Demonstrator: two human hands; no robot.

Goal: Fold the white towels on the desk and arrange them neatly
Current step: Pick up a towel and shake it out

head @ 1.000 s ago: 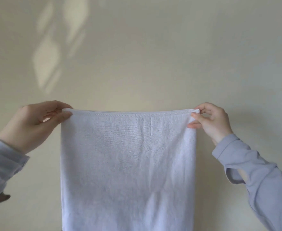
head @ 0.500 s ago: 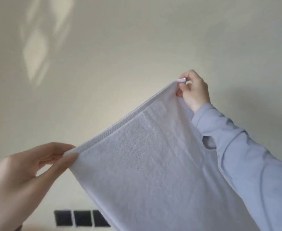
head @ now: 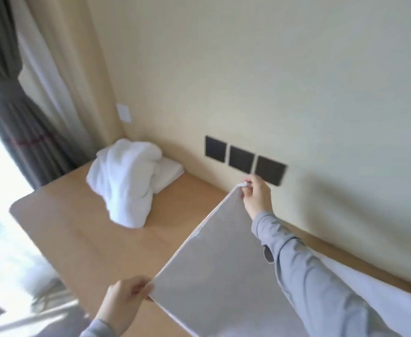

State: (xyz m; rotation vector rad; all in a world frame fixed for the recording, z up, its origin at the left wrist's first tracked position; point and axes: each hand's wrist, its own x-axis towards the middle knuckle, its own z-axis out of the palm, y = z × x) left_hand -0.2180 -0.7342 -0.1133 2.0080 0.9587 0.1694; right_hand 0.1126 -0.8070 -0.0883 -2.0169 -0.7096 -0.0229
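Note:
I hold a white towel (head: 219, 268) stretched flat over the wooden desk (head: 78, 239). My left hand (head: 124, 305) pinches its near corner at the bottom of the view. My right hand (head: 256, 198) pinches the far corner close to the wall. The towel slopes down from the far corner toward me and runs out of the frame at the bottom. A crumpled pile of white towels (head: 124, 183) lies at the desk's far left, partly on top of a folded white towel (head: 170, 172) beside the wall.
Three dark wall plates (head: 242, 159) sit just above the desk's back edge. More white cloth (head: 382, 302) lies at the right, behind my right arm. A grey curtain (head: 10, 105) hangs at the left by a bright window.
The view has swung down from the bare wall to the desk. Both hands have lowered the stretched towel over the desk, keeping their pinch on its two corners.

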